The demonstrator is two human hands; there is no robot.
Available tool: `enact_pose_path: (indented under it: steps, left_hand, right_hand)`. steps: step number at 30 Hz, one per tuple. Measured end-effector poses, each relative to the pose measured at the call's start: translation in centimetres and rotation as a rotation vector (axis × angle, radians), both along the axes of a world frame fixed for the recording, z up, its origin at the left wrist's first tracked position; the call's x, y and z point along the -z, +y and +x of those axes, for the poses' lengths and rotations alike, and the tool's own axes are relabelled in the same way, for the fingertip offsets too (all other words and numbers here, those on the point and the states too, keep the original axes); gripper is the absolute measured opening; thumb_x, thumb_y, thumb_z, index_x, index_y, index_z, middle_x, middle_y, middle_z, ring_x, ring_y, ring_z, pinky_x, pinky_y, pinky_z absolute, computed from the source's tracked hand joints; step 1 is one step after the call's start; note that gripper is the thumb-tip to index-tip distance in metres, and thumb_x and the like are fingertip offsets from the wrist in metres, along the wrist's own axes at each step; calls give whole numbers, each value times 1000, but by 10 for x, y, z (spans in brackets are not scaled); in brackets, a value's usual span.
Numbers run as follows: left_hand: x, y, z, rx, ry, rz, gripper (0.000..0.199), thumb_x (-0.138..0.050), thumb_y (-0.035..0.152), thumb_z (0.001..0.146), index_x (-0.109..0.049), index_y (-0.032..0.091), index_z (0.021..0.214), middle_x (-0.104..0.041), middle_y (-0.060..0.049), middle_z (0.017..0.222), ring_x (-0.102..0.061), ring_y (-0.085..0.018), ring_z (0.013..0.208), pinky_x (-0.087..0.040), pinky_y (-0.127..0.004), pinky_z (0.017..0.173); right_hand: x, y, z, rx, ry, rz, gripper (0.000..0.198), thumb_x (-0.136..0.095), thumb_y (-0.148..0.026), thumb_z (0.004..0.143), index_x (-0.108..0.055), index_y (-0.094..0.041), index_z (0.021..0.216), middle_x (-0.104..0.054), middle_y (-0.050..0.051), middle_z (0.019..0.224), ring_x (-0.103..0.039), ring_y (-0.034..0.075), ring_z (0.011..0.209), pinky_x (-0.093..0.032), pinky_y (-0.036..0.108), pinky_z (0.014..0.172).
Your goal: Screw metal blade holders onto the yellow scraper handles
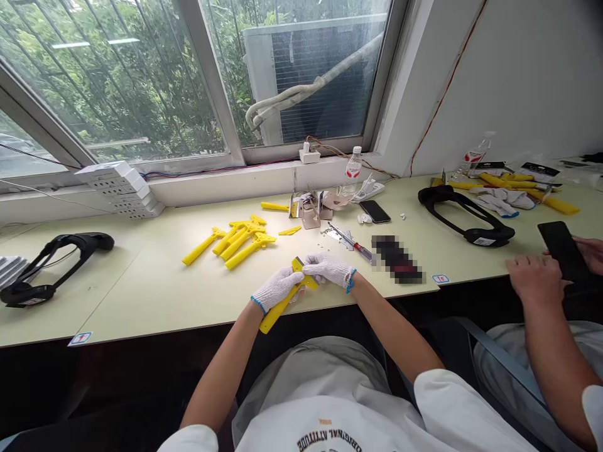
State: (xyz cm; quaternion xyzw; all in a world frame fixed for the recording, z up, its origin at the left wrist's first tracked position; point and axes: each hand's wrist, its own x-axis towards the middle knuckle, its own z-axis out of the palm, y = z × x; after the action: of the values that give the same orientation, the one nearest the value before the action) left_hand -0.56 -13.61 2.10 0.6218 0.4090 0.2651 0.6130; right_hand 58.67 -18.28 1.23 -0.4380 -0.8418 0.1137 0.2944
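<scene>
A yellow scraper (274, 317) is in both my hands above the table's front edge, its handle slanting down toward me. My gloved left hand (279, 289) is closed around the upper handle. My gloved right hand (327, 269) pinches the scraper's head, where a dark plate edge shows; the fingertips partly hide it. Several yellow scraper handles (245, 242) lie in a loose group to the left, beside a small yellow piece (289, 231). Beyond my hands are a red-handled screwdriver (362, 250), a flat metal strip (336, 236), scattered small screws and a pile of metal plates (311, 213).
A black phone (375, 211) and white earbuds (363, 218) lie near a bottle (352, 171). Black headsets (490, 220) rest on both sides. White boxes (122, 188) are stacked by the window. At right, a co-worker's hands (537, 276) hold a phone (563, 251).
</scene>
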Motion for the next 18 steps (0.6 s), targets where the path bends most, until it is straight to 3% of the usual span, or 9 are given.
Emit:
enact_pose_path:
  steps: [2, 3, 6, 12, 15, 18]
  left_hand:
    - [-1, -1, 0, -1, 22, 2, 32, -60, 46, 96, -69, 15, 96, -71, -5, 81, -58, -14, 53, -47, -28, 54]
    - [-2, -1, 0, -1, 36, 1, 30, -61, 45, 95, -69, 15, 94, -70, -5, 79, -58, -14, 54, -47, -28, 54]
    - [-5, -3, 0, -7, 88, -4, 26, -68, 41, 89, -68, 16, 87, -67, -3, 72, -56, -14, 54, -44, -27, 53]
    - [-6, -2, 0, -22, 97, -16, 25, -68, 41, 88, -70, 16, 88, -63, -1, 66, -57, -15, 54, -43, -27, 54]
    - [-1, 0, -1, -7, 72, -14, 27, -66, 42, 90, -70, 15, 90, -65, -2, 68, -57, -15, 53, -44, -27, 53]
    - [4, 2, -2, 18, 39, -3, 27, -64, 42, 92, -69, 15, 89, -68, -4, 74, -57, -14, 53, -46, -27, 54]
  right_hand:
    - [-18, 10, -52, -124, -21, -283, 56, -91, -46, 76, -41, -28, 58, -48, 2, 53, -59, 21, 74, -55, 29, 70]
    - [-25, 15, -73, -127, -15, -332, 51, -88, -46, 81, -45, -28, 60, -54, 4, 58, -62, 21, 80, -56, 29, 74]
    - [-33, 27, -87, -19, -34, -283, 47, -76, -45, 93, -47, -26, 62, -64, 6, 70, -62, 22, 94, -54, 31, 85]
    - [-7, 42, 28, 363, -188, 67, 47, -48, -28, 107, -35, -26, 61, -59, 11, 76, -48, 25, 105, -36, 42, 111]
    - [16, 58, 66, 362, -315, 122, 39, -41, -11, 95, -29, -30, 63, -51, 13, 75, -40, 28, 107, -20, 49, 121]
    - [37, 78, 82, 360, -460, 136, 38, -38, -9, 94, -24, -33, 68, -47, 13, 80, -36, 29, 106, -17, 48, 121]
